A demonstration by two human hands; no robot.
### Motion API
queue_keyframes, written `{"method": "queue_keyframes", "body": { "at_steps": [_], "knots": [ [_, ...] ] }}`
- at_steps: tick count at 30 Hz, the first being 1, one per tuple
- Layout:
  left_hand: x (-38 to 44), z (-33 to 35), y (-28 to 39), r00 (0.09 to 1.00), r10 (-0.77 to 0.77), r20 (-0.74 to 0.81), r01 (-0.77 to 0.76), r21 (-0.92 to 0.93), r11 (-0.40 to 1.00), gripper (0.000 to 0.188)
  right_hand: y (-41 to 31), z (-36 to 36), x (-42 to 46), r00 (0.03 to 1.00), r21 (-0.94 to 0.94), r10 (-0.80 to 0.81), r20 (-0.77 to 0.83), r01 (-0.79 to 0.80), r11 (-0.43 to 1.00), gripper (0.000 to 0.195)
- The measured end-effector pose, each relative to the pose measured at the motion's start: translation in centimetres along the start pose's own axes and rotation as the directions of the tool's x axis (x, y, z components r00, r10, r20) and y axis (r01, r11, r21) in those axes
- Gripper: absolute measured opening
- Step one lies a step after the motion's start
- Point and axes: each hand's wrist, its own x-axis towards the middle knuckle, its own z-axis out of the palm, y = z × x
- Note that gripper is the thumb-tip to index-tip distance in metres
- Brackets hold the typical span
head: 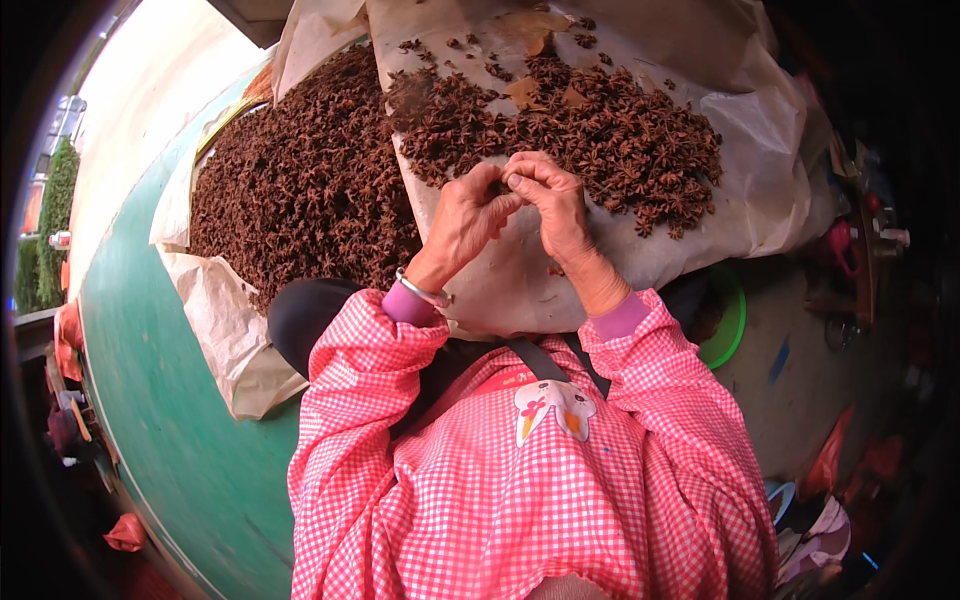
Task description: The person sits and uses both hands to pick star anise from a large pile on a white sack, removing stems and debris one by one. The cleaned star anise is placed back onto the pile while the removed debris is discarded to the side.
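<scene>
My left hand and my right hand meet at the fingertips over the near edge of a star anise pile. Between them they pinch a small dark piece, mostly hidden by the fingers; it looks like star anise. Dried star anise lies spread on a pale plastic sheet just beyond my hands. To the left, a larger, denser heap of star anise rests against the sheet's edge. A small loose bit lies on the sheet below my right wrist.
A green floor runs along the left, with a crumpled pale sack edge over it. A bright green basin stands at the right by my knee. Brown leaf-like pieces lie among the anise. Red plastic bags and other items sit farther out.
</scene>
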Motion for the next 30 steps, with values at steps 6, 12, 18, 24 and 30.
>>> {"method": "queue_keyframes", "body": {
  "at_steps": [6,12,18,24,30],
  "knots": [
    [1.0,-2.8,1.3,0.845,0.515,-0.144,-0.234,0.767,0.598,0.016,-2.1,-1.6,-0.6,0.914,0.737,0.041,0.403,-0.351,0.578,0.011],
    [2.8,-4.9,0.9,0.928,0.322,-0.186,0.001,0.867,0.499,0.044,-4.5,-4.2,2.6,0.940,-0.399,0.147,0.309,-0.012,0.917,0.016],
    [3.7,-3.3,-1.8,0.967,0.251,0.036,-0.157,0.863,0.481,0.036,1.0,-1.9,8.5,0.888,-0.933,-0.286,0.360,0.331,-0.144,0.019],
    [4.2,-6.9,-1.7,0.971,0.033,-0.235,0.012,0.189,0.982,0.032,2.1,-3.3,8.0,0.911,-0.940,-0.233,0.340,0.320,-0.120,0.013],
    [3.1,-3.8,0.5,0.962,-0.223,0.157,0.243,-0.129,0.961,0.047,0.9,-0.9,6.2,0.987,-0.730,-0.154,0.039,0.133,0.670,0.010]
  ]
}}
